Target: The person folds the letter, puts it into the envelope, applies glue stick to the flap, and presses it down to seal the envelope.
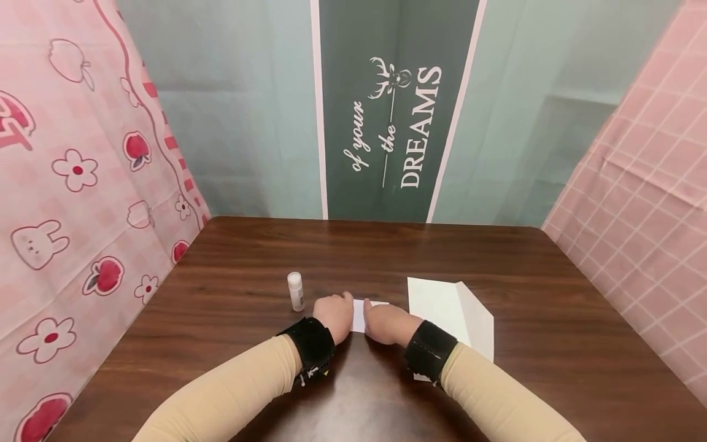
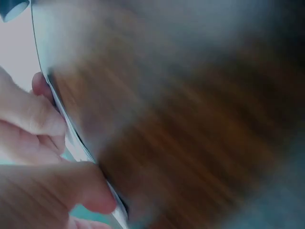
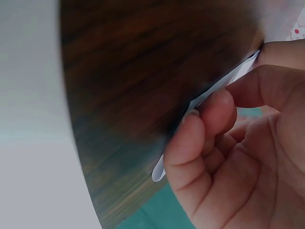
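A small folded piece of white paper (image 1: 359,317) lies low on the table between both hands. My left hand (image 1: 334,317) holds its left side, thumb and fingers bent at the edge. From the right, my right hand (image 1: 385,323) grips the same paper, the thumb along its top. In the right wrist view, curled fingers (image 3: 186,140) pinch the thin layered edge of the paper (image 3: 158,172), which runs close along the tabletop. The left wrist view shows both hands side by side on the paper strip (image 2: 78,147). Part of the paper is hidden under the hands.
A capped white glue stick (image 1: 296,292) is left of the left hand. A larger creased white sheet (image 1: 439,304) lies at the right, partly beneath the right forearm. The dark wooden table (image 1: 265,245) ends at hanging cloths at the back and sides.
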A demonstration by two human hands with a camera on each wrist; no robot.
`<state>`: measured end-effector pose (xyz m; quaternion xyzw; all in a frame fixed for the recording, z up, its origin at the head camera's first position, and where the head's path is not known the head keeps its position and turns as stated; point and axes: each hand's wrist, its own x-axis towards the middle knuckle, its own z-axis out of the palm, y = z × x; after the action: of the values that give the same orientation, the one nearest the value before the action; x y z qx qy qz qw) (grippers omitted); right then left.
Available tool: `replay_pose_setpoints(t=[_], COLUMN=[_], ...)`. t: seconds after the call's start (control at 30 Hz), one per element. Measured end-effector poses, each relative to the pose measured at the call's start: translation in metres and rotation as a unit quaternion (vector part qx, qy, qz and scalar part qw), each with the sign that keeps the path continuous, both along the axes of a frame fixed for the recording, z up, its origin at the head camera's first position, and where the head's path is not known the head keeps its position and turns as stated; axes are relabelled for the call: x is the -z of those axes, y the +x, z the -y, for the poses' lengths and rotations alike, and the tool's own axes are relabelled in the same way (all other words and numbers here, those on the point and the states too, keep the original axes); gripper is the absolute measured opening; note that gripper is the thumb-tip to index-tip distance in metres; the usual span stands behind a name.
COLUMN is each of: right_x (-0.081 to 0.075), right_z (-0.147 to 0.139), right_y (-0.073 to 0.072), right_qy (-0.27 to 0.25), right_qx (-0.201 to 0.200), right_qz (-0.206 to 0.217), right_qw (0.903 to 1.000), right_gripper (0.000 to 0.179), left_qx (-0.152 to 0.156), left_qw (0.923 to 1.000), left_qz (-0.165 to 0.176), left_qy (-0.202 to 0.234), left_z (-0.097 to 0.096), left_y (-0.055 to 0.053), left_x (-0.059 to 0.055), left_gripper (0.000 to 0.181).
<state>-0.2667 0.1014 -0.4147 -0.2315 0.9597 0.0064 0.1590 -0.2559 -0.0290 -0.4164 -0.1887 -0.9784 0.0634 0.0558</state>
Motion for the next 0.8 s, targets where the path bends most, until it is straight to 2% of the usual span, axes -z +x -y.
replay_pose_setpoints(t=[0.17,0.33,0.47,0.8], right_x=[0.0040,0.0048,0.0024,0.0014], right_z=[0.0008,-0.0007,-0.0003,0.0015], right_y=[-0.0005,-0.0026,-0.0025,0.0000], right_qy=[-0.013,-0.015,-0.006,-0.001], right_qx=[0.002,-0.001,-0.003,0.006], right_qz=[0.004,-0.005,-0.010,-0.007], right_qw=[0.9999,0.9999,0.9999,1.0000], right_gripper=[0.053,0.054,0.054,0.054], left_qx=[0.049,0.080,0.088,0.073], left_qw=[0.9969,0.9950,0.9947,0.9965], left_qz=[0.003,-0.005,-0.013,-0.014], left_qy=[-0.061,-0.059,-0.053,-0.038], left_z=[-0.0013,0.0012,0.0037,0.0062], left_y=[0.0010,-0.0034,-0.0055,-0.0053], left_x=[0.0004,0.0011,0.0015,0.0034], left_gripper=[0.034,0.033,0.030,0.021])
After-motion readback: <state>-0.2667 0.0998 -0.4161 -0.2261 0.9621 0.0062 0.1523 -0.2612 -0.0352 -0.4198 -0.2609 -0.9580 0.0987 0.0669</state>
